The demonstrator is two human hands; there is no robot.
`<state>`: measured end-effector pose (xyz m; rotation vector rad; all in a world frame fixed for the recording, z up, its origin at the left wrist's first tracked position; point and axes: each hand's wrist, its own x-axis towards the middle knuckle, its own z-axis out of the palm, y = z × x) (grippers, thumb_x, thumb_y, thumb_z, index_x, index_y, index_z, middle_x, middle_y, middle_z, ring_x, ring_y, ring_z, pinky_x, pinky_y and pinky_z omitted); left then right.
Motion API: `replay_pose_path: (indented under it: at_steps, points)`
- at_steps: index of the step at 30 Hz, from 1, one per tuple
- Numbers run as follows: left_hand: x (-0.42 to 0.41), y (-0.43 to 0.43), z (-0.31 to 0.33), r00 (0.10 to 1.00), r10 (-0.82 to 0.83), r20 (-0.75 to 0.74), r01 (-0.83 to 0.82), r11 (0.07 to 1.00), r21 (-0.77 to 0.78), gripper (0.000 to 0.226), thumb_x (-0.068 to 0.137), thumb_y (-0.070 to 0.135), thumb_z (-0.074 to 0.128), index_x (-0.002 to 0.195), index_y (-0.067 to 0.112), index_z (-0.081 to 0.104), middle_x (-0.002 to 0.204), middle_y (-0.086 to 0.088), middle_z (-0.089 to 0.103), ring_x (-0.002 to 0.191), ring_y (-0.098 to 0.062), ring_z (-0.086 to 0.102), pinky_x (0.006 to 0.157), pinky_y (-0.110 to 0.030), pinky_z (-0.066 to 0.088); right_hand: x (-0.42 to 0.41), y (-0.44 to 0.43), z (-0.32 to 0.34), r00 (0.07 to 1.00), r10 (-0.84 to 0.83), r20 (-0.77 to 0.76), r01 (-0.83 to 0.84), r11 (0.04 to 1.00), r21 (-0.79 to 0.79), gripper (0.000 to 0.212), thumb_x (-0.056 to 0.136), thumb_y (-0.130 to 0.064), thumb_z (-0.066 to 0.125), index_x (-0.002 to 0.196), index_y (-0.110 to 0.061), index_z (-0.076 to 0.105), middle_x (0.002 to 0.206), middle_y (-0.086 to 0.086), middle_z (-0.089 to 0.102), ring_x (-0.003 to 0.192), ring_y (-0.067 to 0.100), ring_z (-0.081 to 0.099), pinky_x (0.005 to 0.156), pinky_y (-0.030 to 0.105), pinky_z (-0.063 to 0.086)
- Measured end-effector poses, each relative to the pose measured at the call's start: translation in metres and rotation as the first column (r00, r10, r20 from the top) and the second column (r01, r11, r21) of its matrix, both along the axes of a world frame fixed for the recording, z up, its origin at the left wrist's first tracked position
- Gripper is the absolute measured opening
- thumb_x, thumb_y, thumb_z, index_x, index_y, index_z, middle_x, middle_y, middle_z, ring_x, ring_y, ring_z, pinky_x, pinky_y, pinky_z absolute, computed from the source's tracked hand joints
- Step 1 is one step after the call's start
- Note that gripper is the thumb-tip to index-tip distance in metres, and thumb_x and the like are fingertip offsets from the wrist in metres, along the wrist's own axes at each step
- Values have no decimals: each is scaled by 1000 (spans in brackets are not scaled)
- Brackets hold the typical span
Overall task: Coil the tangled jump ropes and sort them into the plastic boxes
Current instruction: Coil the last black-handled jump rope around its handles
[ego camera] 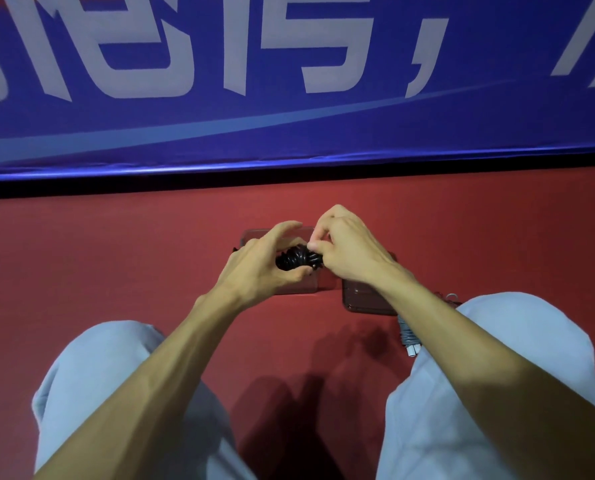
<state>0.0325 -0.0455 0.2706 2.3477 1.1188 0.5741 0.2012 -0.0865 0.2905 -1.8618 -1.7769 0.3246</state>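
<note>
A tightly coiled black jump rope hangs between both hands above a clear plastic box on the red floor. My left hand grips the bundle from the left, thumb underneath and fingers arched over it. My right hand pinches the rope's right end with curled fingers. A second clear plastic box lies to the right, mostly hidden under my right wrist. A grey coiled jump rope with white handle ends lies on the floor beside my right knee.
A blue banner with large white characters stands along the far edge of the red floor. My knees in light grey trousers frame the lower view. A small wire-like object lies near the right knee.
</note>
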Motion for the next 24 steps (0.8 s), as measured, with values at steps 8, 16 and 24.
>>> replay_pose_path:
  at_steps: [8,16,24]
  points:
    - [4,12,-13,974,26,225,-5,995,-95,53,74,35,73,125,34,60,114,23,67,110,7,60,101,-34,49,8,7,1,949,-87,-304,128,984,120,18,96,-10,54,80,-15,61,113,0,48,96,11,51,91,22,39]
    - [12,11,-20,918,39,395,66,966,-249,51,86,14,73,132,25,55,124,11,64,117,-1,59,103,-33,48,12,17,-7,654,-182,-735,266,964,-2,10,94,-19,61,89,-14,66,89,-1,65,77,14,63,70,28,55]
    - [37,-5,-22,956,86,281,80,843,-531,52,89,20,71,135,14,49,89,-7,64,62,-24,60,58,-41,55,23,15,-15,678,-161,-717,268,963,38,15,90,-12,66,76,-19,65,68,-3,62,55,9,59,50,21,47]
